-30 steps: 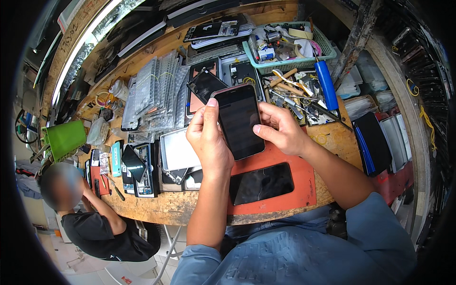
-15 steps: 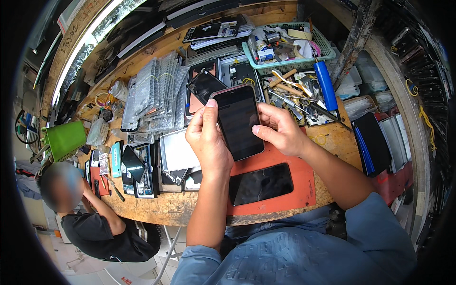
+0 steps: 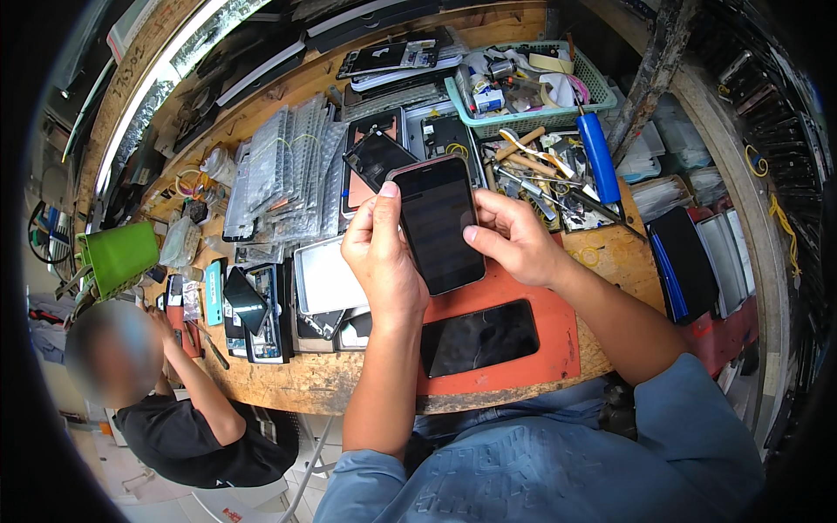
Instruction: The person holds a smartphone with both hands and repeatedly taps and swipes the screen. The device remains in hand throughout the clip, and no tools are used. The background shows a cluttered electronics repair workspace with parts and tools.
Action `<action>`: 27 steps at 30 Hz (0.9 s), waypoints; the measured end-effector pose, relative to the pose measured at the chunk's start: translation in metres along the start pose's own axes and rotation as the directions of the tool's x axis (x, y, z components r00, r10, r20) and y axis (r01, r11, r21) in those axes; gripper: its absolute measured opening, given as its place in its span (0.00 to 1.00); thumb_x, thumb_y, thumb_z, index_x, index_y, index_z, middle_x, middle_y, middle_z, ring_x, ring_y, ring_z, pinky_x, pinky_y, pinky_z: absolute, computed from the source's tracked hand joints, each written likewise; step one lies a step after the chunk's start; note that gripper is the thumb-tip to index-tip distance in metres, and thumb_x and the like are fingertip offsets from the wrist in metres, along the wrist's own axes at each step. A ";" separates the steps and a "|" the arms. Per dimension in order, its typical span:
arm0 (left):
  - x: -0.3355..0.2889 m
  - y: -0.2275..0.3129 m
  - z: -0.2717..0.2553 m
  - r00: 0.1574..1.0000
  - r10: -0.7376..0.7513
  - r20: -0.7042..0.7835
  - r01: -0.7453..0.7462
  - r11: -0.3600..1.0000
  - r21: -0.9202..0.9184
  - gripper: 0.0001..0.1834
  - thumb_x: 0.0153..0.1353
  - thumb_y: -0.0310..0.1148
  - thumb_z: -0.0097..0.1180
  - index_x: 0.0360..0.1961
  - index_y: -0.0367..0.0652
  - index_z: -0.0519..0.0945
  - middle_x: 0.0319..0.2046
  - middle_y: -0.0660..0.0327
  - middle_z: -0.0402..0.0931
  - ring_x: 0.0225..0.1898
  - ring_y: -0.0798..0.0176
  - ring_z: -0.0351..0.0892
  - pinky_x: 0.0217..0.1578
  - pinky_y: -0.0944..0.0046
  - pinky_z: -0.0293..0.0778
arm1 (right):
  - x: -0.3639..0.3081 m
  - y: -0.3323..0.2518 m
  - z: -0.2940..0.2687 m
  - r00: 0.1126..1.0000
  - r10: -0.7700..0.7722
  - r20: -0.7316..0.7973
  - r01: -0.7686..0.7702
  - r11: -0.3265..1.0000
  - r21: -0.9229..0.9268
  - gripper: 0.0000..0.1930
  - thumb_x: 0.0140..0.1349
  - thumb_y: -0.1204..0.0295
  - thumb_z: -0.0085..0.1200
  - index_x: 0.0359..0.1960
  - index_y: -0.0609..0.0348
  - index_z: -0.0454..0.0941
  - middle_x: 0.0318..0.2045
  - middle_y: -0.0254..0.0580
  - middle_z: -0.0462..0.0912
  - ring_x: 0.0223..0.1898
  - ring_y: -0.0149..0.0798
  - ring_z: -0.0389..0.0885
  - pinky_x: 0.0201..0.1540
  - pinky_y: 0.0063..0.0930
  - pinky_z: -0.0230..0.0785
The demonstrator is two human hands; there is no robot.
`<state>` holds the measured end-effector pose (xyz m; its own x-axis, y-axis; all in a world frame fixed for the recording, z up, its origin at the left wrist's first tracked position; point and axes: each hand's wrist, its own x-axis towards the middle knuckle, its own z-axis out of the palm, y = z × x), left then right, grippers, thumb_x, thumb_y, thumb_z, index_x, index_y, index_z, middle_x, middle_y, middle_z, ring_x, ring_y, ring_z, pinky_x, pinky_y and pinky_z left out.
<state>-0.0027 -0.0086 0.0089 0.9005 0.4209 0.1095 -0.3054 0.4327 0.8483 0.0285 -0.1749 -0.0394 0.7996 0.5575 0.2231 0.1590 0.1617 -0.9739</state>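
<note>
A dark smartphone (image 3: 438, 227) is held up between my two hands, tilted slightly, its screen facing me. My left hand (image 3: 384, 248) grips its left edge, thumb lying along the upper left side. On the other edge, my right hand (image 3: 514, 240) holds the phone with curled fingers, the thumb over the screen. Below them a second phone (image 3: 479, 337), black and with pale marks across its glass, lies on an orange-red mat (image 3: 558, 349). A white tablet-like panel (image 3: 327, 275) rests just left of my left hand.
Bubble-wrapped flat parts (image 3: 283, 166) are stacked at the back left. A green basket (image 3: 523, 122) of supplies stands behind a tray of tools (image 3: 549, 174) and a blue cylindrical tool (image 3: 597, 157). A wooden post (image 3: 654, 70) rises at right. Another person (image 3: 187, 427) sits at left.
The person at left has shifted lower and slightly left, with a raised arm. My hands and the held phone stay almost where they were.
</note>
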 end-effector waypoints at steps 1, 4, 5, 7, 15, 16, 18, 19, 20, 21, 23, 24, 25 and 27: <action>0.000 -0.001 -0.001 1.000 -0.001 0.002 0.001 1.000 0.001 0.10 0.72 0.31 0.57 0.34 0.37 0.81 0.32 0.65 0.80 0.32 0.77 0.75 0.35 0.74 0.73 | 0.000 0.001 0.001 1.000 -0.022 0.003 0.022 1.000 0.012 0.08 0.69 0.75 0.52 0.47 0.62 0.73 0.35 0.29 0.77 0.37 0.21 0.73 0.40 0.20 0.67; -0.001 0.000 0.000 1.000 -0.001 -0.005 0.001 1.000 0.009 0.10 0.72 0.31 0.57 0.33 0.37 0.81 0.32 0.65 0.80 0.32 0.77 0.75 0.34 0.74 0.72 | -0.001 -0.001 0.001 1.000 -0.023 0.012 0.023 0.999 0.030 0.10 0.68 0.77 0.52 0.49 0.63 0.73 0.38 0.31 0.79 0.39 0.22 0.75 0.43 0.21 0.69; -0.001 0.000 0.000 1.000 -0.001 -0.006 0.001 1.000 0.007 0.10 0.72 0.31 0.57 0.33 0.37 0.81 0.32 0.65 0.80 0.32 0.77 0.75 0.34 0.74 0.72 | -0.001 -0.001 0.001 1.000 -0.013 0.015 0.012 0.999 0.033 0.10 0.68 0.77 0.52 0.50 0.64 0.73 0.38 0.31 0.79 0.40 0.23 0.76 0.43 0.21 0.69; -0.001 0.000 0.001 1.000 -0.001 -0.007 0.001 1.000 0.004 0.10 0.72 0.31 0.57 0.33 0.37 0.81 0.32 0.65 0.80 0.31 0.77 0.75 0.34 0.74 0.72 | -0.001 0.000 0.001 1.000 -0.015 0.011 0.015 1.000 0.027 0.11 0.68 0.77 0.52 0.51 0.64 0.73 0.39 0.32 0.79 0.40 0.23 0.76 0.44 0.22 0.69; -0.001 0.001 0.002 1.000 -0.003 -0.010 0.003 1.000 0.006 0.10 0.72 0.31 0.57 0.32 0.39 0.81 0.30 0.67 0.79 0.30 0.78 0.74 0.33 0.75 0.71 | 0.001 0.000 0.002 0.999 -0.037 0.003 0.037 0.998 0.043 0.12 0.69 0.76 0.52 0.51 0.65 0.73 0.39 0.32 0.80 0.40 0.23 0.75 0.43 0.22 0.69; -0.001 0.001 0.003 1.000 -0.005 -0.014 0.005 1.000 0.009 0.10 0.72 0.31 0.57 0.32 0.39 0.80 0.30 0.67 0.79 0.30 0.78 0.73 0.33 0.75 0.71 | 0.000 0.000 0.001 1.000 -0.027 0.007 0.027 0.999 0.029 0.11 0.69 0.76 0.52 0.51 0.64 0.73 0.38 0.32 0.79 0.39 0.22 0.75 0.42 0.22 0.69; -0.001 0.001 0.001 1.000 -0.001 -0.003 0.001 1.000 0.001 0.10 0.72 0.31 0.57 0.32 0.39 0.81 0.30 0.67 0.79 0.30 0.78 0.73 0.33 0.75 0.71 | -0.001 -0.002 0.001 1.000 -0.022 0.016 0.022 1.000 0.020 0.10 0.69 0.75 0.53 0.50 0.64 0.73 0.37 0.31 0.79 0.38 0.22 0.74 0.41 0.21 0.68; 0.000 0.000 0.000 1.000 0.000 0.003 0.000 1.000 -0.004 0.10 0.72 0.31 0.57 0.32 0.39 0.81 0.30 0.67 0.79 0.30 0.78 0.73 0.33 0.75 0.71 | -0.001 -0.003 0.001 0.999 -0.027 0.020 0.027 0.999 0.023 0.10 0.69 0.75 0.53 0.49 0.64 0.73 0.37 0.31 0.79 0.38 0.22 0.74 0.41 0.21 0.68; 0.000 0.001 0.000 1.000 -0.005 0.000 0.005 1.000 -0.002 0.10 0.72 0.31 0.57 0.32 0.39 0.81 0.30 0.67 0.79 0.30 0.78 0.73 0.33 0.75 0.71 | -0.001 -0.004 0.002 0.999 -0.032 0.024 0.031 0.999 0.027 0.10 0.69 0.75 0.53 0.49 0.64 0.73 0.36 0.31 0.79 0.37 0.22 0.74 0.40 0.21 0.68; -0.001 0.001 0.001 1.000 -0.009 -0.003 0.009 1.000 -0.001 0.10 0.72 0.31 0.57 0.32 0.39 0.80 0.30 0.67 0.79 0.30 0.78 0.73 0.33 0.75 0.71 | -0.001 -0.004 0.002 0.999 -0.031 0.018 0.031 0.999 0.023 0.10 0.69 0.76 0.53 0.49 0.64 0.73 0.36 0.31 0.79 0.37 0.21 0.74 0.40 0.21 0.68; -0.001 0.001 0.002 1.000 -0.010 -0.007 0.010 1.000 0.001 0.10 0.72 0.31 0.57 0.32 0.39 0.80 0.30 0.67 0.79 0.30 0.78 0.73 0.33 0.75 0.71 | 0.000 -0.001 0.002 1.000 -0.029 0.006 0.029 0.999 0.015 0.10 0.68 0.76 0.53 0.49 0.63 0.73 0.36 0.31 0.78 0.37 0.21 0.73 0.40 0.21 0.67; -0.001 0.001 0.002 1.000 -0.006 -0.007 0.006 1.000 0.002 0.10 0.72 0.31 0.57 0.32 0.39 0.80 0.30 0.67 0.79 0.30 0.78 0.73 0.33 0.75 0.71 | 0.000 -0.002 0.002 1.000 -0.027 0.004 0.027 0.999 0.027 0.10 0.69 0.75 0.52 0.49 0.64 0.73 0.36 0.31 0.78 0.37 0.21 0.73 0.40 0.21 0.67; -0.001 0.001 0.002 1.000 -0.001 -0.008 0.001 1.000 0.003 0.10 0.72 0.31 0.57 0.32 0.39 0.81 0.30 0.67 0.78 0.30 0.78 0.73 0.32 0.75 0.71 | -0.001 -0.004 0.003 1.000 -0.025 0.003 0.025 0.999 0.041 0.09 0.70 0.74 0.51 0.48 0.64 0.73 0.36 0.31 0.78 0.37 0.22 0.73 0.41 0.21 0.67; -0.001 0.001 0.002 1.000 -0.008 -0.005 0.008 1.000 0.006 0.10 0.72 0.32 0.57 0.32 0.39 0.81 0.30 0.67 0.78 0.30 0.78 0.74 0.32 0.75 0.71 | 0.000 -0.003 0.002 0.998 -0.050 -0.025 0.050 0.998 0.033 0.08 0.71 0.71 0.49 0.45 0.64 0.74 0.34 0.32 0.78 0.36 0.23 0.73 0.39 0.21 0.67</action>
<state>-0.0031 -0.0099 0.0104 0.9015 0.4210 0.1000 -0.2960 0.4314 0.8522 0.0273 -0.1738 -0.0367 0.8050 0.5282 0.2700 0.1797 0.2167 -0.9596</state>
